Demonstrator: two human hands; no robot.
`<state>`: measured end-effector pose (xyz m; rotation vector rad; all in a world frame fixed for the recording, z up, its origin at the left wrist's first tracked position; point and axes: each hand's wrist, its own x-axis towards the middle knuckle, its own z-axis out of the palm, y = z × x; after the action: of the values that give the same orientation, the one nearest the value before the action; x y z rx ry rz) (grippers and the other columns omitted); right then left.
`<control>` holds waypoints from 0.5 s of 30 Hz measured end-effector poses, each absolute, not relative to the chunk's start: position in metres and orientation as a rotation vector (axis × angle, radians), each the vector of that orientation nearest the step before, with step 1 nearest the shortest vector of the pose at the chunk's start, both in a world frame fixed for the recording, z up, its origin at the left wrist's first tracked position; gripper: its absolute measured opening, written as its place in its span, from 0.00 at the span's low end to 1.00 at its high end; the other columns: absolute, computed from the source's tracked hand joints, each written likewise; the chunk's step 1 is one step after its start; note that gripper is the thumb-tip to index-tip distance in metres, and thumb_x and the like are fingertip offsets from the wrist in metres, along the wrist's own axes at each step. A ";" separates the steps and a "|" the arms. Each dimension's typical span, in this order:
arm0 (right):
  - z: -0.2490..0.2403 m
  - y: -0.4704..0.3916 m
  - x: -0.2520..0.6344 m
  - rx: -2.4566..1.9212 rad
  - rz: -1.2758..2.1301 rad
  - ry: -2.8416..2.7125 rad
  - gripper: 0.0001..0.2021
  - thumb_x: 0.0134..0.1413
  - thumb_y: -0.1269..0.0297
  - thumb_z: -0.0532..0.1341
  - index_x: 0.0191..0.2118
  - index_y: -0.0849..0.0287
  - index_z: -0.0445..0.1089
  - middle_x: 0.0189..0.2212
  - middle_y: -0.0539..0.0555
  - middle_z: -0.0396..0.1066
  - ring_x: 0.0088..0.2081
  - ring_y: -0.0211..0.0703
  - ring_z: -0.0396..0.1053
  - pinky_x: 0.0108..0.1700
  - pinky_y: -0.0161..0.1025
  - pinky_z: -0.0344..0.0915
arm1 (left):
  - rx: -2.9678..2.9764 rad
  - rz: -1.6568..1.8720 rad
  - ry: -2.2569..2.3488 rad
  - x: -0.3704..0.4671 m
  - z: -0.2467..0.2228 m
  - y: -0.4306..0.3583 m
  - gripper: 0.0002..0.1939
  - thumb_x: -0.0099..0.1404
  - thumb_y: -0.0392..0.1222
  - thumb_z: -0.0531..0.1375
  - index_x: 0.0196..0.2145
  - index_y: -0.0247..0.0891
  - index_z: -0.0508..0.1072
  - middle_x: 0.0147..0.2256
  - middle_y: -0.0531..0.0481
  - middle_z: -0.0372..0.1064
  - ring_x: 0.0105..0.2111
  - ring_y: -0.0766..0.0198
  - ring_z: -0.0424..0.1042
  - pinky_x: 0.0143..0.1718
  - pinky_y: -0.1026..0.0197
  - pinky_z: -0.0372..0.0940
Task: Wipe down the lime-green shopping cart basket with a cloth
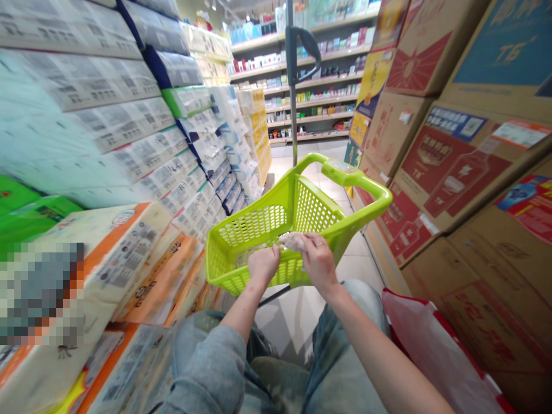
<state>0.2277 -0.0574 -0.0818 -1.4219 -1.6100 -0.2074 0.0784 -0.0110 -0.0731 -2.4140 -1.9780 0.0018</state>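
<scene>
A small crumpled, whitish item [293,241], perhaps a wipe or tissue, is pinched in my right hand [318,261] above the near side of a lime-green cart basket [254,221]. My left hand [264,264] is closed just left of it, fingertips near the item's left end; what it grips, if anything, is too small to make out. The basket has perforated walls, and its thick green handle [366,192] curves at the right. A grey pole with a loop grip [304,54] rises behind the basket.
Stacked tissue packs [164,155] line the left side, with orange and cream packs [125,253] close by. Cardboard cartons [461,167] are piled on the right, above a red-edged white bag [431,339]. Product shelves [319,103] stand ahead, across the tiled floor [360,261].
</scene>
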 end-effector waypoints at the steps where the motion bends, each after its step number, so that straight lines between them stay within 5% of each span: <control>1: -0.075 -0.056 0.243 -1.450 -0.252 -1.525 0.17 0.54 0.72 0.50 0.48 0.61 0.67 0.41 0.59 0.65 0.44 0.46 0.62 0.47 0.43 0.63 | -2.387 -0.006 -1.991 0.079 -0.073 -0.011 0.30 0.68 0.46 0.36 0.34 0.34 0.76 0.33 0.40 0.74 0.35 0.55 0.73 0.35 0.57 0.65; 7: -0.050 -0.047 0.301 -1.652 -0.489 -1.280 0.16 0.53 0.67 0.53 0.47 0.61 0.69 0.42 0.60 0.66 0.43 0.51 0.58 0.46 0.48 0.59 | -2.317 -0.055 -2.088 0.084 -0.072 -0.010 0.34 0.68 0.47 0.34 0.31 0.34 0.77 0.31 0.40 0.75 0.35 0.54 0.74 0.34 0.56 0.65; 15: -0.085 -0.050 0.225 -1.622 -0.332 -1.651 0.18 0.54 0.69 0.54 0.51 0.61 0.65 0.44 0.59 0.68 0.42 0.49 0.61 0.44 0.45 0.58 | -2.418 0.074 -2.009 0.085 -0.061 -0.013 0.27 0.68 0.44 0.37 0.40 0.34 0.75 0.35 0.39 0.74 0.38 0.55 0.73 0.37 0.56 0.64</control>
<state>0.2255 -0.0499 -0.0851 -1.6225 -1.6513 -0.3324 0.0852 -0.0134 -0.0613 -2.4178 -2.0091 0.0739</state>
